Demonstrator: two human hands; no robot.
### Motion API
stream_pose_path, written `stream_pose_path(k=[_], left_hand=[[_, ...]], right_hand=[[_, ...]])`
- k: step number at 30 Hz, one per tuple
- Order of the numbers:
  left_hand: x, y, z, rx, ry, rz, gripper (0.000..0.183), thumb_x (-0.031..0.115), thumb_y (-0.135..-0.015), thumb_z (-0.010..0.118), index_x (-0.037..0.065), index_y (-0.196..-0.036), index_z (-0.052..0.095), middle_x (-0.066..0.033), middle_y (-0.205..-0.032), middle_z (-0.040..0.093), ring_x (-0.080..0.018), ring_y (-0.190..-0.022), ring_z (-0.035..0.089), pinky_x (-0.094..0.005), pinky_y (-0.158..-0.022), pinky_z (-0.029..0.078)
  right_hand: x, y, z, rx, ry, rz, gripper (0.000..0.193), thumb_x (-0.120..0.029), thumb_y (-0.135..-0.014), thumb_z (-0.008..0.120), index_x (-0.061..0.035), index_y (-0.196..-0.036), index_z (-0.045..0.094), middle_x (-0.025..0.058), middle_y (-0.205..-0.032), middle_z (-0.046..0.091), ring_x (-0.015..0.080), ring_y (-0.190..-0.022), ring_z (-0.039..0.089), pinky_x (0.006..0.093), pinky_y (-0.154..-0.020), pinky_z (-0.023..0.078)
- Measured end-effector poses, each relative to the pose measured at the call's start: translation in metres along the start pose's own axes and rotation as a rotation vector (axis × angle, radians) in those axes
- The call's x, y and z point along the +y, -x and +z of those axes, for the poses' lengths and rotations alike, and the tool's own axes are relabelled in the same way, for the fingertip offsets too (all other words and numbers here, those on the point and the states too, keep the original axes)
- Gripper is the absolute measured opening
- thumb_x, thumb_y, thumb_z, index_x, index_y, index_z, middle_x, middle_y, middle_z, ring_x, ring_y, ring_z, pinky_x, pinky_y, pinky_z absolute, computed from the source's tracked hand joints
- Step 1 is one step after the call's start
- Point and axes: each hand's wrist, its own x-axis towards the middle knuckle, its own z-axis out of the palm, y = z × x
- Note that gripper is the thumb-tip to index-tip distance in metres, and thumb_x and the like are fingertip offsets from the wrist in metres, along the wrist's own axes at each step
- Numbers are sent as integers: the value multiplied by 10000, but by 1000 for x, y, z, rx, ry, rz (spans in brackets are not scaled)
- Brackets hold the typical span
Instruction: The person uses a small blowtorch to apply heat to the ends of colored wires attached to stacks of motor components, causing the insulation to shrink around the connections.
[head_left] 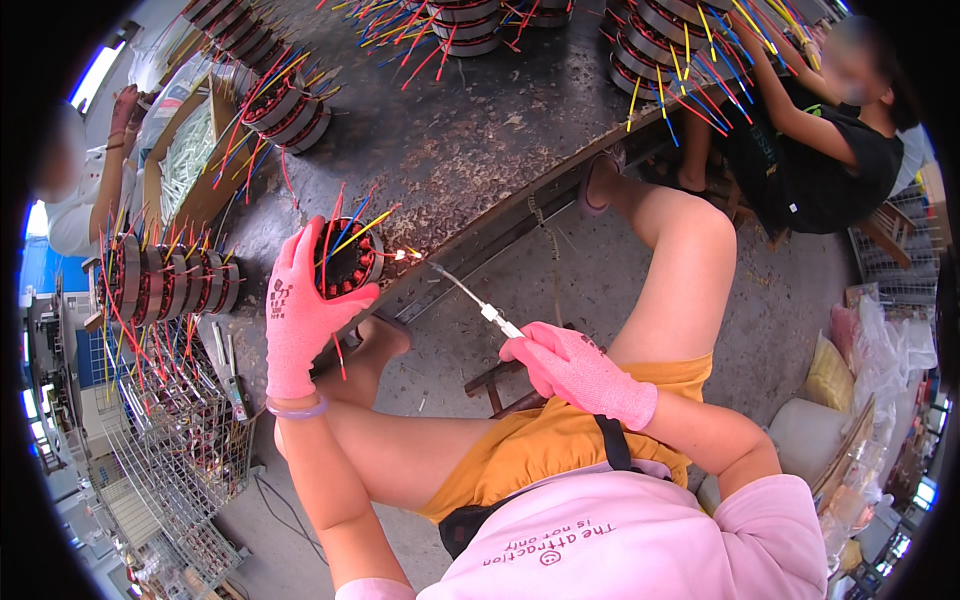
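My left hand (pixel 302 312), in a pink glove, is wrapped round the near side of a motor stator (pixel 352 262) at the table's edge. Red, blue and yellow wires stick out of the stator's dark core. In my right hand (pixel 580 370), also gloved in pink, is a slim torch (pixel 490 313) with a white handle and a thin bent metal tube. The tube points left, at the wires, and a small bright flame (pixel 405 255) glows between its tip and the wire ends on the stator's right side.
Stacked stators (pixel 170 283) lie at the left, and more (pixel 285 110) stand at the back of the worn dark table (pixel 440 170). A cardboard box (pixel 190 160) holds white sleeves. One person (pixel 830 140) works at the far right, another (pixel 90 190) at the far left. Wire racks (pixel 180 450) stand lower left.
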Motion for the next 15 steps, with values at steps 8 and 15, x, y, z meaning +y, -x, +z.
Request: stream_pose_path(k=[8, 15], left_hand=[[-2, 0, 0, -8, -12, -3, 927, 240, -601, 890, -3, -1392, 473, -181, -1293, 562, -362, -1167, 574, -419, -996, 471], [-1, 0, 0, -6, -12, -2, 932, 239, -599, 892, -1, -1395, 471, -181, -1293, 563, -362, -1168, 573, -418, -997, 471]], right_hand=[[0, 0, 1, 7, 7, 8, 351, -355, -1012, 466, -45, -1038, 629, 11, -611, 504, 72, -451, 377, 262, -442, 304], [1, 0, 1, 14, 10, -6, 340, -341, -1012, 468, -41, -1034, 629, 11, -609, 501, 71, -452, 377, 261, -445, 301]])
